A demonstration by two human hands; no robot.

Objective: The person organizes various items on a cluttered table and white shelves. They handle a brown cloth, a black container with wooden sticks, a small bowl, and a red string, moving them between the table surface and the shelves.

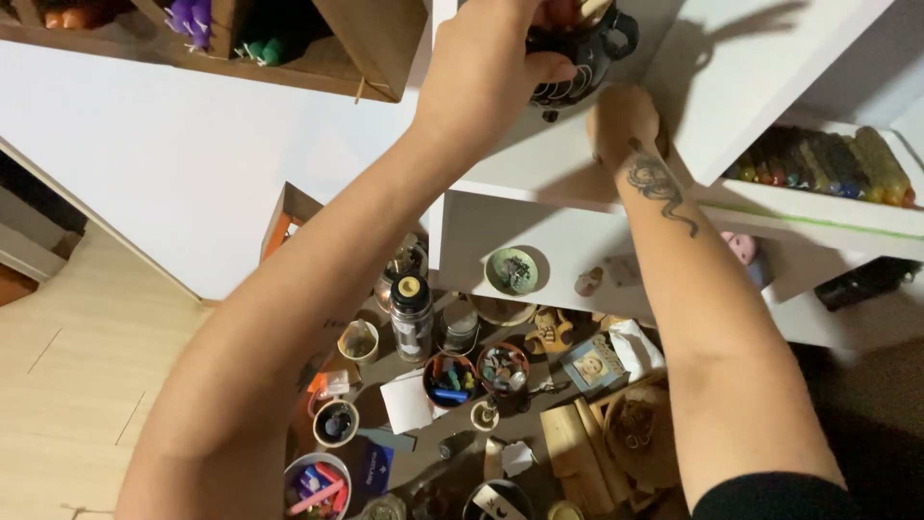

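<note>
My left hand (486, 67) is raised and grips a small black cauldron-shaped pot (587, 53) with pale markings and a side handle, held against the white shelf unit (731, 67). My right hand (624, 120) reaches up just below and right of the pot; its fingers are hidden behind the white shelf board (520, 173), so I cannot tell what they hold. A dark tattoo runs along that forearm.
Far below, a low table (423, 453) is crowded with small bowls, a dark glass bottle (411, 316), cups of coloured sticks, wooden pieces and a framed picture (589, 366). Coloured candles (828, 164) lie on a white shelf at right. A wooden shelf (337, 58) hangs top left.
</note>
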